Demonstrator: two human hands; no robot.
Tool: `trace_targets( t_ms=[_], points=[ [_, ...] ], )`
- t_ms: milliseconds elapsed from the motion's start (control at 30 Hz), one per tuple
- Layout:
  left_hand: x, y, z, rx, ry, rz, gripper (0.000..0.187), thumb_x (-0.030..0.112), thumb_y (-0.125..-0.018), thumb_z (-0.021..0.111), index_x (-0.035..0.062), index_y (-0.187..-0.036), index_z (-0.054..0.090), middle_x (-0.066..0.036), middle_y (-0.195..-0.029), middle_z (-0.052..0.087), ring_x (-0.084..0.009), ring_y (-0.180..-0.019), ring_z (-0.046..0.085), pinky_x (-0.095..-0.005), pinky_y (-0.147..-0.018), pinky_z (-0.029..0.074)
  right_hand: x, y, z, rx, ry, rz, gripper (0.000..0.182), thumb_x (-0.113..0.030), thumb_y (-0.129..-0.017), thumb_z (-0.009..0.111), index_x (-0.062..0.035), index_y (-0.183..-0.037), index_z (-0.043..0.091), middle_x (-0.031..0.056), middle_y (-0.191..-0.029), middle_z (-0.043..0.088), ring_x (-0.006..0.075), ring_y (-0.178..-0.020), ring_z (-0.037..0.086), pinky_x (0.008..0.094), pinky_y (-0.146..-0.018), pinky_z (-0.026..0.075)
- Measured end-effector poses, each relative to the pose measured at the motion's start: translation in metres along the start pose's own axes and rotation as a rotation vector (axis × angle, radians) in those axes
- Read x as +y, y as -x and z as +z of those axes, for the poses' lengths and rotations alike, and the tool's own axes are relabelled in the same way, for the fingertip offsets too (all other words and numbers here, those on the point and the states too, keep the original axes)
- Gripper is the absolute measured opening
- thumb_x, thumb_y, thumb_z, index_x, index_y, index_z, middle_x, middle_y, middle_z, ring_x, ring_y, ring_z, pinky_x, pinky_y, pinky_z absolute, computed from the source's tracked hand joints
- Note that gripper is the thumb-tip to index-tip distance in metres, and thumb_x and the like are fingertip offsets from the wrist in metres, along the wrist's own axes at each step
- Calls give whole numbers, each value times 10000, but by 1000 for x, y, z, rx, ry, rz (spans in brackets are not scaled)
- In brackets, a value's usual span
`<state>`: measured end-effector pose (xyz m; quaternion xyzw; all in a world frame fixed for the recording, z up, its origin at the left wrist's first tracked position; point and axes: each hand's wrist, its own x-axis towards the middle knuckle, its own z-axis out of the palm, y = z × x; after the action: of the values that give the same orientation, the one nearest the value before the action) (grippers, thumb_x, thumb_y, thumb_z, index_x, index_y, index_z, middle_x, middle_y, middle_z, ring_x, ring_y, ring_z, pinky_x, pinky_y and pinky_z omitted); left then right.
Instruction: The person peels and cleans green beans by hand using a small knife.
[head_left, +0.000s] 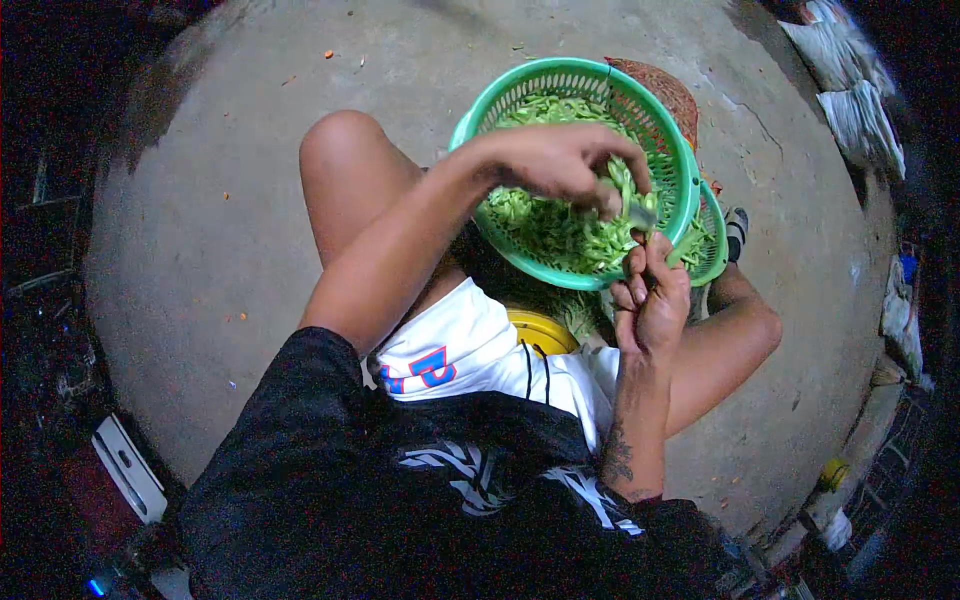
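1. Green slotted plastic round basket (672,150), heaped with flat, glossy cut green pods (560,235).
2. Your left hand (560,160) curls shut on one long green pod (625,190), its long axis running roughly up-down, just above the heap.
3. Your right hand (650,300) is fisted round a small blade (640,214), touching that pod.

Room and obstacles around the green basket

Bare concrete floor (230,230) lies open to the left and beyond the raised knee (345,150); only small scraps dot it. The green basket (575,75) rests on the lap, its rim walling in the cut greens (560,235); the left hand (560,160) spans its near half and the right hand (652,300) crowds the near-right rim, leaving the far side of the pile open from above. A second green basket (712,240) sits just beside on the right, a reddish woven thing (665,90) behind. Sacks (850,90) line the far right edge.
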<state>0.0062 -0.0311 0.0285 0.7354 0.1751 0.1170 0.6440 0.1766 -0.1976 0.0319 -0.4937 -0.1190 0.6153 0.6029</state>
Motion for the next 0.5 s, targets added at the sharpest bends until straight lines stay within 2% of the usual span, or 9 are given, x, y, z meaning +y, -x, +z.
trace_targets(
  t_ms=[67, 133, 200, 233, 267, 333, 400, 500],
  points=[
    [0, -1, 14, -29, 4, -67, 495, 147, -883, 762, 36, -1332, 586, -66, -1161, 651, -170, -1068, 589, -351, -935, 487, 2, -1, 1, 8, -3, -38, 236, -215, -1037, 603, 7, -1115, 615, -7, -731, 546, 16, -484, 344, 170, -414, 265],
    [-10, -7, 13, 45, 71, 163, 437, 107, -836, 748, 10, -1240, 614, -44, -905, 686, -106, -777, 606, -288, -648, 492, 1, 1, -2, -10, 5, -27, 220, -196, -1034, 598, 8, -1117, 614, -2, -746, 558, 15, -481, 344, 166, -412, 261],
    [-12, -7, -6, 60, 104, 74, 427, 83, -844, 733, 19, -1248, 611, -34, -920, 681, -94, -759, 585, -278, -633, 483, -2, 0, -7, -40, 6, -23, 205, -176, -1031, 593, 8, -1119, 613, 2, -761, 570, 14, -479, 343, 162, -410, 258],
    [-9, -3, -10, 51, 226, 31, 397, 63, -865, 713, 26, -1248, 616, -31, -943, 677, -89, -757, 577, -276, -619, 475, -3, -1, -11, -83, 11, 18, 235, -180, -1036, 568, 17, -1158, 607, 14, -786, 578, 26, -505, 369, 175, -423, 280],
    [-6, 0, -13, 51, 217, 32, 397, 63, -865, 713, 26, -1248, 616, -31, -943, 677, -89, -757, 577, -276, -619, 475, -4, -3, -12, -127, 14, 57, 267, -184, -1040, 544, 25, -1196, 601, 25, -811, 585, 38, -532, 395, 189, -437, 301],
    [5, 5, -14, 88, 221, -40, 372, 61, -888, 698, 33, -1251, 619, -31, -937, 669, -91, -746, 571, -276, -610, 466, -14, 2, 21, -52, -81, 99, 320, -204, -1047, 516, 40, -1244, 582, 34, -829, 579, 54, -572, 417, 209, -459, 323],
    [-5, 4, -15, 136, 180, 8, 376, 72, -898, 696, 34, -1264, 616, -33, -947, 672, -93, -742, 575, -272, -614, 468, -15, 2, 28, 26, -167, 150, 374, -224, -1054, 488, 55, -1292, 562, 43, -848, 573, 71, -612, 440, 229, -481, 344],
    [-4, 5, -16, 127, 110, -11, 330, 94, -917, 697, 69, -1239, 631, -36, -1021, 629, -104, -783, 559, -279, -683, 484, -7, -4, 9, -76, -15, 71, 461, -274, -1068, 453, 82, -1353, 520, 51, -856, 553, 93, -666, 451, 256, -515, 360]
  ],
)
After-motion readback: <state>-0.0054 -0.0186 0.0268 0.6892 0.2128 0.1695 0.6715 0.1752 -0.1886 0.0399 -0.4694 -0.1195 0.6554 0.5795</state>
